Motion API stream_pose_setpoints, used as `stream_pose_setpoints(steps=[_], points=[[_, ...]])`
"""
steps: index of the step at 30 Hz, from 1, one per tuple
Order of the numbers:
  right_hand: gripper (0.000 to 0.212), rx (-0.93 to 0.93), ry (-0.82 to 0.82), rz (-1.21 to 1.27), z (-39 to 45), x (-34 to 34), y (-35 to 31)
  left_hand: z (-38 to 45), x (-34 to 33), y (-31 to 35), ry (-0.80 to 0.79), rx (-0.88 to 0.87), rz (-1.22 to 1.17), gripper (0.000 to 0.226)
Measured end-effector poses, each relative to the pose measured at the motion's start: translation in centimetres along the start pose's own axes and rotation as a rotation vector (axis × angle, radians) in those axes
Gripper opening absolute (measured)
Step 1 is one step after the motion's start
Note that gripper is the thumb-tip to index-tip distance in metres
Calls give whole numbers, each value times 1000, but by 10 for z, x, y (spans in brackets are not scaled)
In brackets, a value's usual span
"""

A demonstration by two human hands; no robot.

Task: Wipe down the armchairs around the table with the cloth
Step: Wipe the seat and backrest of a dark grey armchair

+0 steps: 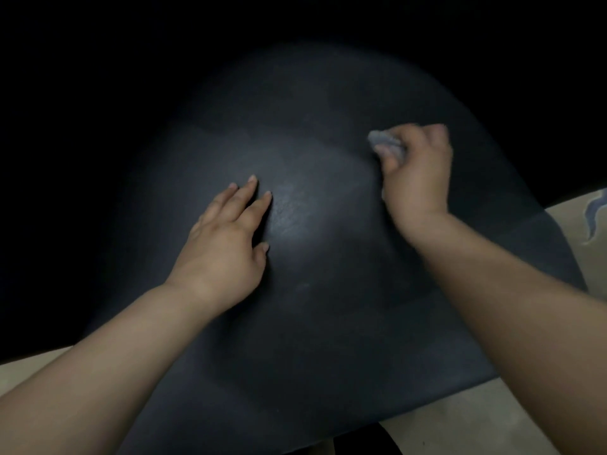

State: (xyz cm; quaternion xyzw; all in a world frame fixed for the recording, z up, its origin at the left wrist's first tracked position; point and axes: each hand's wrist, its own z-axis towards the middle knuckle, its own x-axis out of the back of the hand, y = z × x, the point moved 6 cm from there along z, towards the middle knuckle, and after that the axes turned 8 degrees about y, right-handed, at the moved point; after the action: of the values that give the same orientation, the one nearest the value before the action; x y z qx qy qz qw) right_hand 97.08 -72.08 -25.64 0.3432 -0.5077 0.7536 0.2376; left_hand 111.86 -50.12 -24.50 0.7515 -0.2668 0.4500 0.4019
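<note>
1. A person's right hand (415,172) grips a bunched grey cloth (382,144) against the upper right of a dark armchair (312,323) surface.
2. The left hand (226,234) rests flat beside it, fingers straight and spread, holding nothing.
3. Most of the unwiped-looking surface lies left of and below the cloth, nearer the left hand; the wiping hand would likely sweep that way.
4. Pale floor (460,421) shows at the lower edges.

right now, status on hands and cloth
Left hand flat on dark armchair. Right hand grips grey cloth against it. Nothing in the way.
</note>
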Motion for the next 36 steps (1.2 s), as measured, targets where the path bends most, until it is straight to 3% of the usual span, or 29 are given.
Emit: stream_pose_setpoints(steps=[4,9,17,20,24,27,31,36], points=[[16,150,-142,80,-78,-12,-48,-5,-3,-2,5,5,-4,71],[17,180,-241,133,-163,-8,-83,-20,-2,-11,3,-7,-7,76],[21,372,-252,71,-186,8,-76,-47,-13,-8,18,-41,22,72],[20,323,-111,-23,-159,27,-39,-55,-19,4,-16,-84,45,77],[21,72,77,-60,-140,57,8,-66,-26,19,-98,-130,98,83],[21,22,23,12,-174,51,-13,-70,-28,22,-123,-131,121,88],[23,207,-200,78,-214,44,-36,-70,-29,22,-128,-131,129,92],[22,-35,85,-59,-169,85,36,-69,-33,27,-152,-206,171,96]])
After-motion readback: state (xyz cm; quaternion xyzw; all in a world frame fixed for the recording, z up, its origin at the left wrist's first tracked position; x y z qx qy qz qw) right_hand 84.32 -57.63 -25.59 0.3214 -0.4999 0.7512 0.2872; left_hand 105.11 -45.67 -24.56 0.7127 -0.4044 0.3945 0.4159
